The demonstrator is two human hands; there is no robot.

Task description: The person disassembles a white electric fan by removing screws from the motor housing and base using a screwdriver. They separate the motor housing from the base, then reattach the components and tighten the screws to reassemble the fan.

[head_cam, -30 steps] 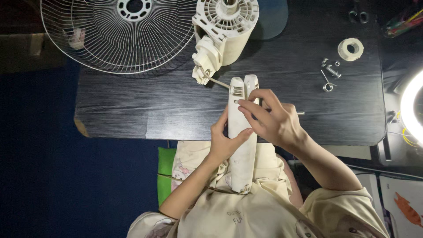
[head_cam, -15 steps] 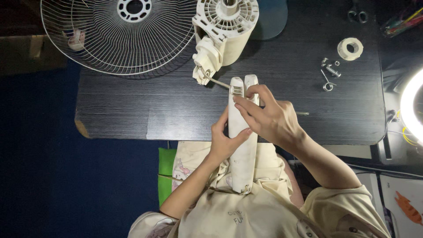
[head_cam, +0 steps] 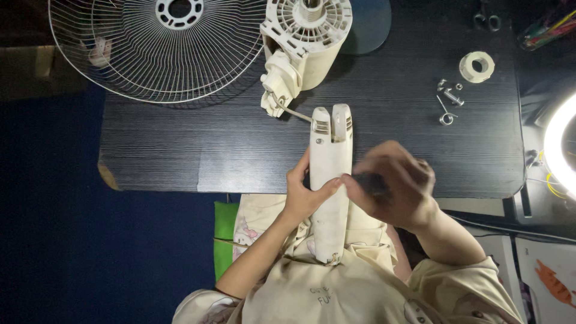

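Note:
A long cream plastic fan column (head_cam: 330, 150) lies lengthwise from my lap onto the dark table (head_cam: 180, 144), forked end pointing away. My left hand (head_cam: 303, 195) grips its left side, thumb pressed on the front face. My right hand (head_cam: 396, 186) is blurred at the column's right side, fingers closed around a dark-handled tool (head_cam: 371, 182) whose tip I cannot make out.
A cream motor housing (head_cam: 306, 36) stands just beyond the column, beside a white wire fan grille (head_cam: 156, 48). Loose screws (head_cam: 450, 99) and a cream plastic ring nut (head_cam: 477, 66) lie at the right. A ring light (head_cam: 561, 150) glows past the table's right edge.
My right hand has dropped from the column's upper part to its middle right and is now blurred. My left hand and the column have stayed put.

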